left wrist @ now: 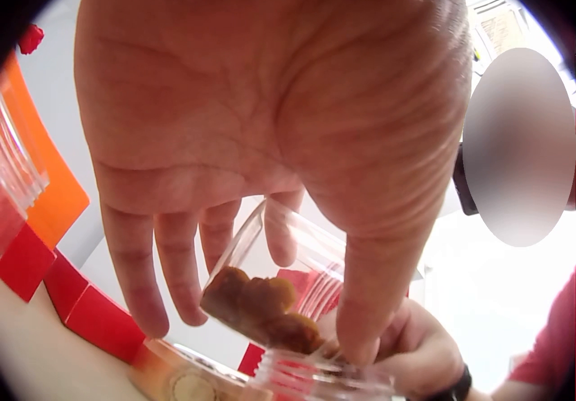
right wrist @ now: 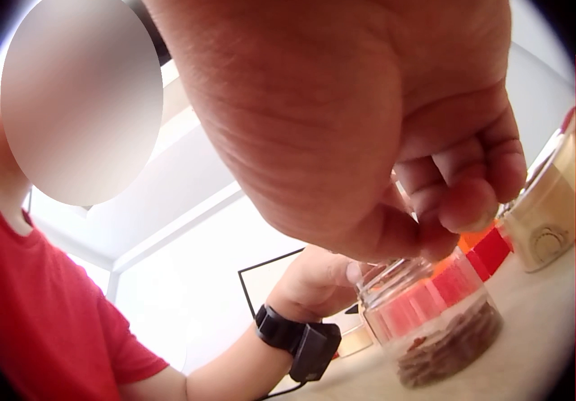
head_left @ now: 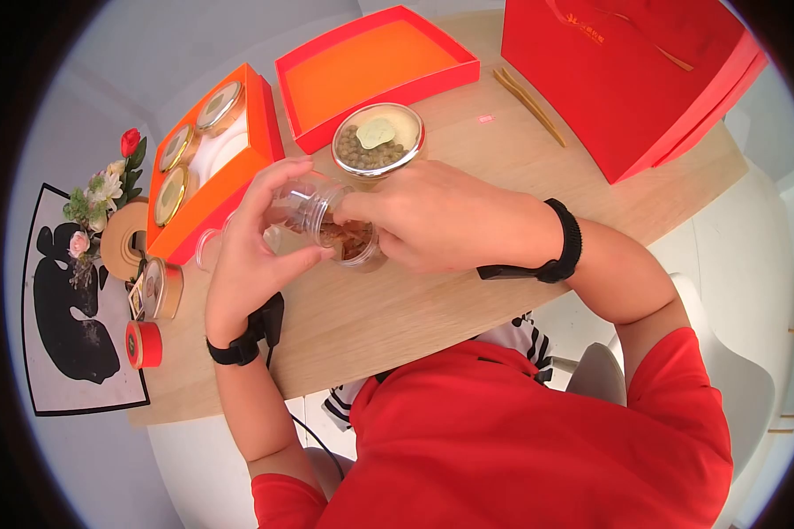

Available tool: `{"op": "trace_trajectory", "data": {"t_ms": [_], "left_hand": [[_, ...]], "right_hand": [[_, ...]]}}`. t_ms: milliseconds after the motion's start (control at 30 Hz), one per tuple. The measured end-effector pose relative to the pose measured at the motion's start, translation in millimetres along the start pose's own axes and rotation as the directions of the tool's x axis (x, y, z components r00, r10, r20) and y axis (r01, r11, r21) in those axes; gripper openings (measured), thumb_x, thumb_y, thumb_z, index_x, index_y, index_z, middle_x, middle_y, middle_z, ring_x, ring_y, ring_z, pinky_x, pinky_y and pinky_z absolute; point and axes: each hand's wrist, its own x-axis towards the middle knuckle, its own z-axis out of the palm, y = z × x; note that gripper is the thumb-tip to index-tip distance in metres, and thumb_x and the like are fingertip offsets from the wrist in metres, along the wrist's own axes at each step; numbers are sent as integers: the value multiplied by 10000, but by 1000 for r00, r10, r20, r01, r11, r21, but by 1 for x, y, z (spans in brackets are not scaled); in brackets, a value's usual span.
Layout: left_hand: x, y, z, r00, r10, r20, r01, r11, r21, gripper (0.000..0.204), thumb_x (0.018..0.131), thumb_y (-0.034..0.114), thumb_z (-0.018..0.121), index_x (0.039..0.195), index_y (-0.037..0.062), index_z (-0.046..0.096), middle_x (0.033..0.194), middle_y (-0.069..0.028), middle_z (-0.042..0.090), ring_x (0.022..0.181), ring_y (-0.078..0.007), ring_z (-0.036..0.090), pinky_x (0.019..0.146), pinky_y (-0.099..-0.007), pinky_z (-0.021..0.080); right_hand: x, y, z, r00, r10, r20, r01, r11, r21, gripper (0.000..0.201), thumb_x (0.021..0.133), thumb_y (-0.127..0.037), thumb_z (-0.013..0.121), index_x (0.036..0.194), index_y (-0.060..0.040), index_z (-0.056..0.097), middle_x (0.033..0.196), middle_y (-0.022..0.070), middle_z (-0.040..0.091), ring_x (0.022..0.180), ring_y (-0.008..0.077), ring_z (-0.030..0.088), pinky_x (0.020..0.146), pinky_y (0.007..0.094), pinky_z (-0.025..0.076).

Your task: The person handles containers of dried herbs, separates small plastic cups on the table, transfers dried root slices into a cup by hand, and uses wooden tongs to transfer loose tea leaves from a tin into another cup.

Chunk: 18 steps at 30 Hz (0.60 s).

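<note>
Left hand: my left hand [head_left: 249, 242] grips the tilted jar [left wrist: 297, 250], thumb opposite fingers; the tilt seems meant to keep its mouth beside the lower jar's.
Right hand: my right hand [head_left: 450, 216] has bent fingers at the lower jar's mouth; whether they pinch anything, I cannot tell.
Lower jar: below my right fingers, the lower jar [right wrist: 427, 306] contains brown pieces [right wrist: 450, 347].
Bag: gold lettering on the red bag [head_left: 622, 88], illegible.
Label: pale, on the round container [head_left: 378, 163], unreadable.
</note>
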Motion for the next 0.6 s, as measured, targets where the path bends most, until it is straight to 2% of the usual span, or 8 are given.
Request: {"op": "trace_trajectory", "data": {"t_ms": [33,100,433,600], "left_hand": [[0,-1,0,1000,4,2,-4,1000,-7,895,699,-49,908,1514,90,566,1551,-71,573,1280,-215,636,1015,-388,581],[0,-2,0,1000,8,4,-8,1000,-15,894,700,-53,907,1514,87,565,1554,-72,573,1281,-216,638,1013,-387,581],[-1,2,2,1000,2,-1,-2,1000,4,887,706,-57,897,1516,87,567,1524,-72,579,1280,-219,632,1013,-385,575],[0,1,0,1000,13,-14,-13,1000,28,862,714,-24,906,1504,98,582,1512,-71,589,1269,-213,637,989,-371,573]], "right_hand": [[0,0,0,1000,0,0,0,1000,0,385,865,22,658,1237,-74,683,802,164,684,719,389,693,650,500,548],[1,1,0,998,-44,-48,42,999,-35,321,885,-84,759,1189,-20,681,771,195,729,699,400,722,644,489,558],[1,2,3,994,-90,-56,88,995,-44,404,868,-29,707,1269,-68,734,807,178,758,722,374,741,678,469,585],[2,-3,-2,998,-42,-44,40,999,-32,438,851,-10,689,1281,-75,747,820,176,762,737,368,745,691,459,585]]}}
